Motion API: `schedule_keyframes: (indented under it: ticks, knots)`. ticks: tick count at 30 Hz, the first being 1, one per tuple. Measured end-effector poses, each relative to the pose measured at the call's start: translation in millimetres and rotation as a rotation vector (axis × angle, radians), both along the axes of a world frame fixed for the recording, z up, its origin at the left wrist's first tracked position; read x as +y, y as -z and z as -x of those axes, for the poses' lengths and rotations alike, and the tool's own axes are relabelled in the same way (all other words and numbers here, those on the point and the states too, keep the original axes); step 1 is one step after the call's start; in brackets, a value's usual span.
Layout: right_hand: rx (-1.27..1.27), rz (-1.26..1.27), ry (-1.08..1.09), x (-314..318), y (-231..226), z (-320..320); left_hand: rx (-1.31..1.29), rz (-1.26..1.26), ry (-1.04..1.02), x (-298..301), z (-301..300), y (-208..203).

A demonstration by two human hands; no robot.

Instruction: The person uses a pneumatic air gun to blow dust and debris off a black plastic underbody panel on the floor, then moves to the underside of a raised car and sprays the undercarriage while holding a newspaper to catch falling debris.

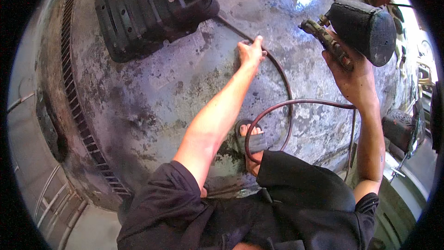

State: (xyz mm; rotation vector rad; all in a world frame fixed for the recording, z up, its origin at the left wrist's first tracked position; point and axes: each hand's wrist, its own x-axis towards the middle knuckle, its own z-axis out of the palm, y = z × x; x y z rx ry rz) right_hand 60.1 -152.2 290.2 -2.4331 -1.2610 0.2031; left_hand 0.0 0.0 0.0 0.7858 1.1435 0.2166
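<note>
My left hand is stretched out ahead of me, its fingers closed around a dark reddish hose. From there the hose bends down, loops beside my foot and runs right toward my right wrist. My right hand is wrapped around a grimy, paint-spattered spray gun, held up at the right. A bulky black cup sits on or against the gun; their joint is partly hidden by my hand. Beyond my left hand, a black ribbed, pan-like part lies on the floor.
The floor is stained and blotchy. A slotted drain grate curves along the left. My sandalled foot stands within the hose loop. At the right is a dark rounded object. Metal pipes show at the lower left.
</note>
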Motion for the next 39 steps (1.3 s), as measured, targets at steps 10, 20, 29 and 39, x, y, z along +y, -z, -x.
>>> schedule_keyframes:
  ticks: [10, 20, 29, 39]
  knots:
    - [0.022, -0.070, 0.081, -60, 7, 3, 0.471, -0.498, 0.572, 54, -20, -35]
    - [0.141, -0.058, 0.306, -97, 10, -33, -0.290, -0.673, 0.828, -54, -152, -84]
    - [-0.021, -0.015, 0.184, -102, -7, -13, -0.317, -0.587, 1.148, -70, -68, -43]
    - [0.079, -0.137, -0.014, -16, 0, 33, -0.130, -0.639, 1.554, 31, 181, -103]
